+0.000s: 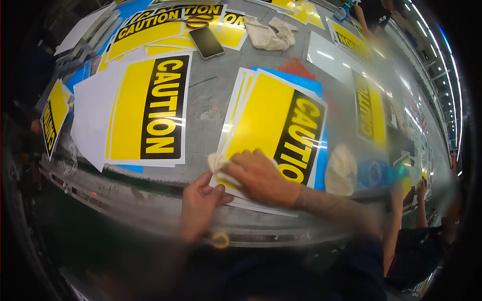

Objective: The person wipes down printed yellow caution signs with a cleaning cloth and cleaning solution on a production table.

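Stack of rectangular yellow-and-black CAUTION sheets (258, 118), mid-table. Right hand (261, 178): closed on bunched off-white cloth (217, 163), seven-o'clock corner, apparently for rubbing. Left hand (202, 198): same corner (likely steadying); pinch cannot be told.

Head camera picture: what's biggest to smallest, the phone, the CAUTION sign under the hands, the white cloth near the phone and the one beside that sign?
1. CAUTION sign
2. Far white cloth and near white cloth: too alike to rank, one being closer to the camera
3. Smartphone
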`<state>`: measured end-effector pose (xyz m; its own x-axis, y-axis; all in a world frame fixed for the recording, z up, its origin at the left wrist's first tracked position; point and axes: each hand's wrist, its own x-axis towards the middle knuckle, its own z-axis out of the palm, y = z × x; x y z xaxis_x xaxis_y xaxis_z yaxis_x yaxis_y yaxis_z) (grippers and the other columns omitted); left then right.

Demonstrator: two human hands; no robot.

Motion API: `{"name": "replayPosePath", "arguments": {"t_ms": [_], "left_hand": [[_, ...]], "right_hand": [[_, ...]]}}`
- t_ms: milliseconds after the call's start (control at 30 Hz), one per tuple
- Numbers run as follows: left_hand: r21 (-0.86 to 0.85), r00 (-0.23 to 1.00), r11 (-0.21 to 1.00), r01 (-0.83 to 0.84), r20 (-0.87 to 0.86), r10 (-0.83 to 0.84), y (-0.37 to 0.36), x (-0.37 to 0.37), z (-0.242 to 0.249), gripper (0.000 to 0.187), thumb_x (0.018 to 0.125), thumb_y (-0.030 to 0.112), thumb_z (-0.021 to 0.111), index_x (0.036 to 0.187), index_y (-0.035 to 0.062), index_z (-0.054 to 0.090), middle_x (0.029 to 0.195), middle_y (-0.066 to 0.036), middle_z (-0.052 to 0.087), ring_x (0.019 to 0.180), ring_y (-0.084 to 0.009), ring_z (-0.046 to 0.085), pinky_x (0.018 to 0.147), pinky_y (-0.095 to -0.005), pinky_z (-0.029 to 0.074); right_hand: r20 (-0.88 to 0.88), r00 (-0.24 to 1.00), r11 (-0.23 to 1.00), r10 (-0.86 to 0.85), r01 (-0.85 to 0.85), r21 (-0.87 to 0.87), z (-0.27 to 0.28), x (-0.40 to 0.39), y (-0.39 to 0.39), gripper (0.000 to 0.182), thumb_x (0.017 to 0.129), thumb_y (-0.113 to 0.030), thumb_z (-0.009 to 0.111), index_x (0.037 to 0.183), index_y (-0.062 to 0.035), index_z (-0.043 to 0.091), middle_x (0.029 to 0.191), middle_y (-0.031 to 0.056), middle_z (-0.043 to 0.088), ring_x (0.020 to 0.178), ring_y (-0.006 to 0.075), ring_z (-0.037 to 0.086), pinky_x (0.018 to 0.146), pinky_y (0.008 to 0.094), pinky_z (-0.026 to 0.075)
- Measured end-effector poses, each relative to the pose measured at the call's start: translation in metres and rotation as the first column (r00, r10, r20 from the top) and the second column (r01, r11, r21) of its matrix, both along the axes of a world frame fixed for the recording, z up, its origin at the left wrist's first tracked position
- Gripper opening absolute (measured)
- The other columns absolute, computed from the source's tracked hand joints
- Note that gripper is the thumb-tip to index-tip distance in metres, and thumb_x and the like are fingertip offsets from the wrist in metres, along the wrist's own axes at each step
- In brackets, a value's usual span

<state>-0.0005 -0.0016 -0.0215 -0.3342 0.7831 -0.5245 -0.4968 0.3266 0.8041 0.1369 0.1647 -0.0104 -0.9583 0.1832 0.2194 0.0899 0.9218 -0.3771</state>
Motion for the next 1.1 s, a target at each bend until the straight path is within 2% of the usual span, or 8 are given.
{"name": "replayPosePath", "arguments": {"t_ms": [100,133,233,800,933,1000,1067,1100], "left_hand": [[0.089,1.0,0.996,0.005,0.002,-0.005,0.002,0.001,0.006,0.057,0.106,-0.002,0.062,0.157,-0.0132,0.04,0.125,-0.021,0.074,0.106,-0.0232,0.077,0.095,-0.0358,0.067],[0.081,1.0,0.997,0.008,0.013,-0.009,0.001,0.002,0.005,0.056,0.106,-0.002,0.061,0.157,-0.0132,0.041,0.126,-0.021,0.074,0.106,-0.0231,0.077,0.095,-0.0356,0.067],[0.075,1.0,0.997,0.011,0.028,-0.013,0.002,-0.002,0.001,0.055,0.106,-0.002,0.061,0.156,-0.0126,0.044,0.128,-0.022,0.074,0.107,-0.0227,0.077,0.095,-0.0352,0.067],[-0.066,0.998,0.998,0.005,-0.06,-0.008,0.004,0.001,0.006,0.055,0.104,0.001,0.067,0.154,-0.0109,0.049,0.125,-0.021,0.076,0.107,-0.0234,0.077,0.092,-0.037,0.067],[-0.114,0.993,0.993,0.035,-0.11,-0.047,0.005,0.002,0.015,0.056,0.103,0.002,0.067,0.154,-0.0108,0.049,0.123,-0.021,0.076,0.107,-0.0233,0.077,0.091,-0.037,0.068],[-0.102,0.992,0.994,0.039,-0.119,-0.051,0.004,0.001,0.015,0.056,0.103,0.003,0.068,0.154,-0.0107,0.049,0.123,-0.02,0.076,0.107,-0.023,0.077,0.09,-0.0366,0.068],[-0.05,0.995,0.999,0.009,-0.103,-0.015,0.006,0.001,0.012,0.056,0.103,0.003,0.068,0.154,-0.0108,0.049,0.122,-0.02,0.077,0.106,-0.0223,0.078,0.089,-0.0352,0.068],[-0.041,0.995,0.999,-0.005,-0.097,0.001,0.005,0.002,0.009,0.056,0.103,0.003,0.069,0.154,-0.0109,0.049,0.122,-0.02,0.077,0.105,-0.0222,0.078,0.089,-0.0348,0.068]], "right_hand": [[-0.057,0.938,0.919,-0.343,0.348,0.183,-0.016,-0.018,0.092,0.028,0.098,-0.013,0.065,0.125,-0.0095,0.068,0.108,0.0089,0.068,0.098,0.0286,0.066,0.085,0.0463,0.046],[-0.042,0.909,0.904,-0.415,0.406,-0.137,-0.022,-0.026,0.108,0.032,0.098,-0.014,0.065,0.13,-0.0093,0.068,0.111,0.0103,0.07,0.101,0.0305,0.066,0.086,0.0485,0.046],[0.02,0.983,0.974,-0.181,0.177,0.139,-0.073,-0.023,0.064,0.034,0.1,-0.012,0.06,0.133,-0.0097,0.067,0.126,0.0137,0.071,0.116,0.0323,0.066,0.103,0.0466,0.046],[0.203,0.923,0.942,-0.328,0.303,0.145,-0.055,0.013,0.146,0.035,0.099,-0.01,0.061,0.133,-0.0147,0.067,0.124,0.0112,0.072,0.119,0.0266,0.069,0.114,0.0462,0.045],[0.117,0.936,0.944,-0.331,0.329,0.032,-0.012,0.024,0.148,0.027,0.098,-0.011,0.066,0.125,-0.0091,0.067,0.115,0.0129,0.071,0.12,0.0249,0.069,0.109,0.0445,0.048],[0.169,0.888,0.784,-0.427,0.457,-0.421,-0.028,0.029,0.149,0.036,0.093,-0.014,0.074,0.126,-0.0052,0.066,0.115,0.0148,0.071,0.115,0.0255,0.07,0.102,0.0413,0.051],[0.111,0.981,0.956,-0.158,0.124,0.267,-0.022,0.028,0.117,0.041,0.09,-0.015,0.077,0.127,-0.0017,0.065,0.113,0.0136,0.072,0.112,0.0267,0.071,0.094,0.0399,0.053],[0.19,0.975,0.981,-0.119,0.087,0.171,-0.018,0.028,0.099,0.039,0.09,-0.012,0.075,0.127,-0.0035,0.065,0.113,0.0126,0.072,0.109,0.0276,0.07,0.094,0.0419,0.052]]}}
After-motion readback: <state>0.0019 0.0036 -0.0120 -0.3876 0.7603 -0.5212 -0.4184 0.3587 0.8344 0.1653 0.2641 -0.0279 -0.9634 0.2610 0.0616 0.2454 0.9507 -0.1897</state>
